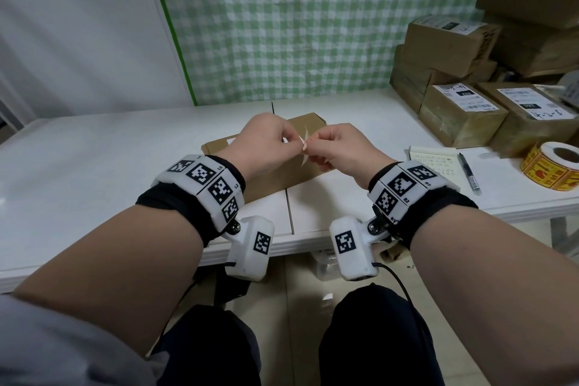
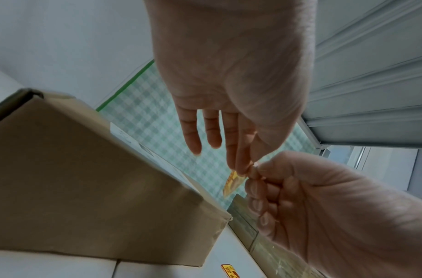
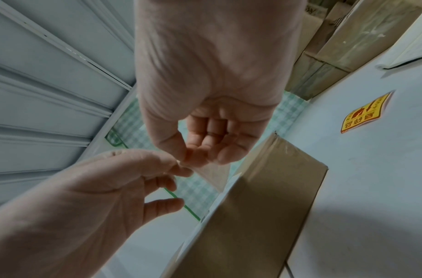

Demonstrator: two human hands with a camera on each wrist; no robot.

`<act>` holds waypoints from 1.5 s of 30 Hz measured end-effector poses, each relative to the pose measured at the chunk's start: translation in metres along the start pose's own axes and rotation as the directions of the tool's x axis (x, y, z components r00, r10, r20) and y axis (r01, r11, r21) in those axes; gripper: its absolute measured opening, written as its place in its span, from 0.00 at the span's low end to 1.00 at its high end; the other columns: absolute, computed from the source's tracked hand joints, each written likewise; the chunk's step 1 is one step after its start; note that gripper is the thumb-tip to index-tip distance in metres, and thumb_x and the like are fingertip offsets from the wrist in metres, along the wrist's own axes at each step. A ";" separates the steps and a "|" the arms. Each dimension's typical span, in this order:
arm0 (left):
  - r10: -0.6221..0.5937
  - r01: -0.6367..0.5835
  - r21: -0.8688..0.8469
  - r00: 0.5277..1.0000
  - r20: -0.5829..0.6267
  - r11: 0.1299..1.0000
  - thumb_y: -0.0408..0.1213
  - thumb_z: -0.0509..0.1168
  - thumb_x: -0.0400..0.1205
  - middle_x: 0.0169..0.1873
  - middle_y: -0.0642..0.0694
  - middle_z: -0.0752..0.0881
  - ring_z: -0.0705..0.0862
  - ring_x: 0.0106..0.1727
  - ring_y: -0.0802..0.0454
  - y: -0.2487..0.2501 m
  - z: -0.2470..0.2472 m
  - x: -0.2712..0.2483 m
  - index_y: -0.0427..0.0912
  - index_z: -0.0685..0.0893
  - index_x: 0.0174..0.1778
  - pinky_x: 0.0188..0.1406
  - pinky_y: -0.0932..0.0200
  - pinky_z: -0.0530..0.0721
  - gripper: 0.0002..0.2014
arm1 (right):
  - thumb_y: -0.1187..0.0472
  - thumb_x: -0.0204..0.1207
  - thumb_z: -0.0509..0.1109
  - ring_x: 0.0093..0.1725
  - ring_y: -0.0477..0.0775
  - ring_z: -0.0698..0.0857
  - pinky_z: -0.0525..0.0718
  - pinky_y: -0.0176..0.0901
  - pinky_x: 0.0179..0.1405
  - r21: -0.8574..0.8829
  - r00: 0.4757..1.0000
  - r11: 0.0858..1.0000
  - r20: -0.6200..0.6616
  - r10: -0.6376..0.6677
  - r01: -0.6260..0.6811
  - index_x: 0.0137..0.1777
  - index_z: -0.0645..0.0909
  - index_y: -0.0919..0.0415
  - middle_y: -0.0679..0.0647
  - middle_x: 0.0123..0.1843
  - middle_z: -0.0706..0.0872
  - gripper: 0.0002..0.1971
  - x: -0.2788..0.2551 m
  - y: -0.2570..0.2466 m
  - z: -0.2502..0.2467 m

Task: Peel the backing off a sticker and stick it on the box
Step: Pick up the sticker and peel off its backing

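Pinching from both sides at frame center, the left hand (image 1: 264,138) and right hand (image 1: 338,147) grip 1 sticker (image 1: 303,143) between fingertips, above the flat box (image 1: 272,178) on the tabletop (image 1: 94,172). Backing and sticker look only partly separated. Judging from this, the thin film could curl onto itself or cling to a finger if pulled too fast. Toward the right edge sit a sticker roll (image 1: 553,169), a notepad (image 1: 434,163), a pen (image 1: 469,173) and stacked parcels (image 1: 463,116); nothing stands between the hands and the box.
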State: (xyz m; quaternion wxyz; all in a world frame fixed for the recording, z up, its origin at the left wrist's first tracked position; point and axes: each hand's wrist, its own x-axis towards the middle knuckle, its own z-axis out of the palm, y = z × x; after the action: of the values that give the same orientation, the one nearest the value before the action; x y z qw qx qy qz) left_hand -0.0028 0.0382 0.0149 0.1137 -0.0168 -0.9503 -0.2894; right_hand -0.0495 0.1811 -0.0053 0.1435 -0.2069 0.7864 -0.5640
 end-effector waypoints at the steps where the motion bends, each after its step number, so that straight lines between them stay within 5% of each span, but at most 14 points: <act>1: -0.010 0.010 -0.015 1.000 0.002 1.000 0.37 0.66 0.76 0.39 0.41 0.89 0.83 0.42 0.47 0.000 0.000 -0.001 0.36 0.90 0.41 0.45 0.54 0.80 0.10 | 0.68 0.72 0.69 0.27 0.50 0.75 0.77 0.35 0.28 0.004 1.000 1.000 0.003 0.000 0.000 0.29 0.79 0.61 0.56 0.27 0.78 0.11 0.000 0.000 -0.001; 15: -0.033 0.037 -0.075 0.998 0.055 0.997 0.38 0.68 0.75 0.34 0.43 0.86 0.79 0.35 0.50 0.000 0.000 0.000 0.43 0.86 0.35 0.36 0.59 0.76 0.05 | 0.67 0.72 0.69 0.29 0.50 0.77 0.79 0.37 0.30 0.011 0.999 0.999 0.033 0.037 -0.037 0.30 0.80 0.61 0.54 0.27 0.79 0.10 -0.001 0.001 -0.005; 30: -0.048 0.086 -0.221 0.984 0.172 0.971 0.33 0.66 0.76 0.30 0.46 0.81 0.77 0.34 0.52 -0.002 0.002 0.001 0.48 0.82 0.30 0.38 0.57 0.78 0.10 | 0.67 0.72 0.67 0.30 0.52 0.75 0.77 0.39 0.31 -0.074 0.999 0.997 0.047 0.024 -0.021 0.26 0.76 0.61 0.56 0.27 0.77 0.12 -0.001 -0.007 -0.003; 37: -0.097 0.206 -0.530 0.969 0.226 0.823 0.28 0.63 0.77 0.38 0.37 0.85 0.82 0.40 0.48 -0.001 0.004 -0.002 0.39 0.83 0.32 0.47 0.54 0.82 0.09 | 0.64 0.66 0.69 0.22 0.46 0.75 0.76 0.35 0.27 0.042 0.998 0.999 0.067 0.003 -0.006 0.23 0.75 0.60 0.49 0.19 0.77 0.11 -0.002 -0.007 -0.006; 41: -0.123 0.265 -0.661 0.959 0.253 0.702 0.27 0.62 0.77 0.28 0.47 0.87 0.87 0.33 0.56 -0.001 0.003 -0.001 0.38 0.82 0.31 0.44 0.59 0.87 0.10 | 0.71 0.72 0.65 0.24 0.48 0.75 0.74 0.35 0.26 0.196 0.996 0.980 0.094 0.010 -0.028 0.25 0.75 0.62 0.53 0.21 0.77 0.14 -0.003 -0.008 -0.008; 45: -0.151 0.315 -0.773 0.949 0.278 0.550 0.26 0.59 0.78 0.26 0.47 0.86 0.86 0.33 0.52 -0.001 0.002 0.000 0.37 0.80 0.31 0.45 0.57 0.88 0.11 | 0.74 0.72 0.59 0.26 0.50 0.73 0.75 0.35 0.25 0.290 0.993 0.956 0.115 0.017 -0.050 0.31 0.77 0.66 0.56 0.24 0.77 0.10 -0.003 -0.011 -0.009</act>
State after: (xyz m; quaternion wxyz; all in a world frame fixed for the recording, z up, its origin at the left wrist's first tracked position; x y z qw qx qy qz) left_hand -0.0029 0.0386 0.0126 -0.0319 0.0339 -0.7130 -0.6996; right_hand -0.0486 0.1866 0.0081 0.2258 -0.2010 0.6885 -0.6592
